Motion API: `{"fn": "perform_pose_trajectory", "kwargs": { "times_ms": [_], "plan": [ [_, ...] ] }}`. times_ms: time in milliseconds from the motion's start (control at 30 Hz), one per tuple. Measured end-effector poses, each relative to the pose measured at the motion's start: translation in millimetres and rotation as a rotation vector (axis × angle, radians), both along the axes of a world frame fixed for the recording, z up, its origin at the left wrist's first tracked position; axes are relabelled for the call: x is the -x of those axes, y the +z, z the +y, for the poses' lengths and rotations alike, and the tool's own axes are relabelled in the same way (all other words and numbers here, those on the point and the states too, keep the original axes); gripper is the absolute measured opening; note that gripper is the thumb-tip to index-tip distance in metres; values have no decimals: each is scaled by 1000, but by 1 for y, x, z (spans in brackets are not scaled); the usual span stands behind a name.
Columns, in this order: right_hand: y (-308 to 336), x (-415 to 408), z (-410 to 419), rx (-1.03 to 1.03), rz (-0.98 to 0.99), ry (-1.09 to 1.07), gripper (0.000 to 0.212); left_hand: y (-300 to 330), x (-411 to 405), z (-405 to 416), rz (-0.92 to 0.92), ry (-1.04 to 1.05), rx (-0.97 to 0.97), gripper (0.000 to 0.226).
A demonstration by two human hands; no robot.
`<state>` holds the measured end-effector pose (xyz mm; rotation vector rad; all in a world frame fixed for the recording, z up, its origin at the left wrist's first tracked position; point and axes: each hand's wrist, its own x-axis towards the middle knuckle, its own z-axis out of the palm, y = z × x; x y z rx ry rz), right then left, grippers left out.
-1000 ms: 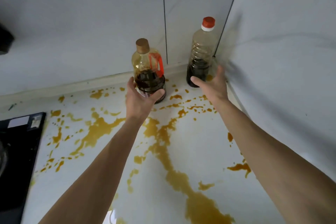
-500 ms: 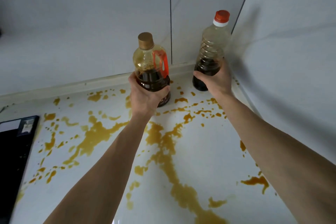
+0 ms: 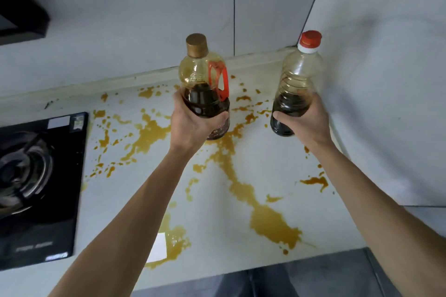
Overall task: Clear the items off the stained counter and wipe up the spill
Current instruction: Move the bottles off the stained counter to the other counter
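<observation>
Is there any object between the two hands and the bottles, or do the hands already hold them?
Nothing stands between them. The left hand grips the gold-capped bottle and the right hand grips the red-capped bottle, both around the lower body. Where the bottles must go is not visible.

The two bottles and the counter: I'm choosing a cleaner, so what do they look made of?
Gold-capped bottle and red-capped bottle: probably clear plastic, see-through with moulded ribs. Counter: smooth pale surface, maybe stone or laminate; the spill pools on top, unabsorbed.
</observation>
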<state>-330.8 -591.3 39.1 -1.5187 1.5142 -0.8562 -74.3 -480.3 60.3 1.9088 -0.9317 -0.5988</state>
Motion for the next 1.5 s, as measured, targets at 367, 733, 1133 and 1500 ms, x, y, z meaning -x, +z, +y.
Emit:
{"fn": "perform_pose_trajectory", "kwargs": {
  "times_ms": [367,733,1133,1500],
  "plan": [
    [65,68,132,-152,171,124,73,22,32,157,65,-39,-290,107],
    [71,111,218,-284,276,215,72,29,46,251,99,58,-327,106],
    [70,109,226,-306,379,608,70,22,99,367,169,424,-277,93],
    [61,-1,273,-179,459,1072,70,-8,207,546,322,997,-341,97]
  ]
}}
